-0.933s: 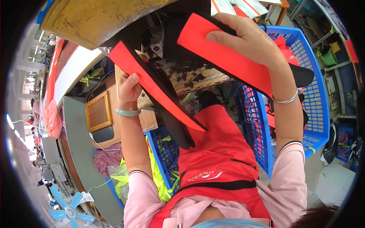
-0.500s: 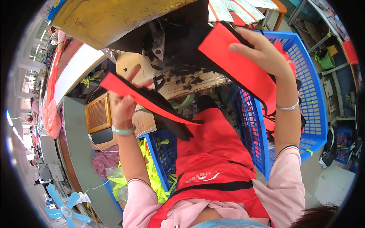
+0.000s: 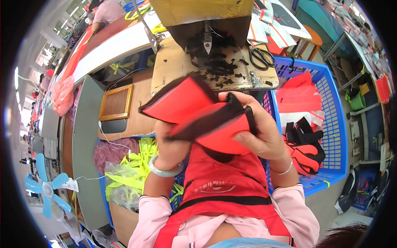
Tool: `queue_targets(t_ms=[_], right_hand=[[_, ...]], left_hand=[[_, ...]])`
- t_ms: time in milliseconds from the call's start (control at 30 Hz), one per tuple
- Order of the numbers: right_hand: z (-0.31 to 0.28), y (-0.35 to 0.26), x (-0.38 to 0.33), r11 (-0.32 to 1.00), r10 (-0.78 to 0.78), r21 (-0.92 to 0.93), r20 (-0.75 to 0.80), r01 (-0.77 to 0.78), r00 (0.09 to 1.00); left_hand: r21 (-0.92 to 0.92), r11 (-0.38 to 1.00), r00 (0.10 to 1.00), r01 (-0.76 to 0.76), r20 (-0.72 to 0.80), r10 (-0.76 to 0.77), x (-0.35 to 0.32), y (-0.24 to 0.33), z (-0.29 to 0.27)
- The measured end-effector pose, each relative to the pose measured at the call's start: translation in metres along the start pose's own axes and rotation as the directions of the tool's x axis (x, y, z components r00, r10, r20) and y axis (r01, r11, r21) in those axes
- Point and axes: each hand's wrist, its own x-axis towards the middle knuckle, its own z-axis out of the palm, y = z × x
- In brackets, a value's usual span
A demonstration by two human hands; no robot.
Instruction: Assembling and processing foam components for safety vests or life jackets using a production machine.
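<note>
Between my hands are red fabric pieces with black edging [image 3: 186,101], folded and crossing over one another above my lap. My left hand [image 3: 169,144] is closed on their lower left side; most of its fingers are hidden beneath the fabric. My right hand [image 3: 260,128] grips the right end, thumb lying on the red face and fingers behind a black edge. Some of the fabric is smeared by motion. Beyond them stands a machine with a yellow body [image 3: 202,12] over a wooden worktop [image 3: 169,68] strewn with black scraps.
Black-handled scissors [image 3: 261,58] lie at the worktop's right. A blue plastic basket [image 3: 337,136] on the right holds red and black pieces [image 3: 304,97]. Neon-yellow strips [image 3: 144,169] fill a container at left, near a grey panel [image 3: 89,157]. A person [image 3: 108,12] sits far left.
My hands have come together and lower, from spread apart with a piece in each. The pieces now cross each other. My view has shifted, showing more of the machine and worktop.
</note>
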Motion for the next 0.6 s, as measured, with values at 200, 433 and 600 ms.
queue_targets(t_ms=[200, 433, 600], right_hand=[[0.002, -0.017, -0.035, 0.993, 0.014, 0.116, -0.363, 0.030, 0.932], [-0.123, -0.056, -0.050, 0.993, 0.004, -0.103, -0.510, -0.065, 0.860], [-0.230, -0.094, -0.137, 0.797, 0.117, -0.382, -0.663, -0.468, 0.739]], left_hand=[[-0.809, 0.585, 0.981, 0.047, 0.149, 0.127, 0.000, -0.006, 0.063], [-0.365, 0.931, 0.901, 0.013, 0.407, 0.147, 0.002, 0.014, 0.144], [0.143, 0.982, 0.607, 0.125, 0.772, -0.189, -0.052, -0.061, 0.084]])
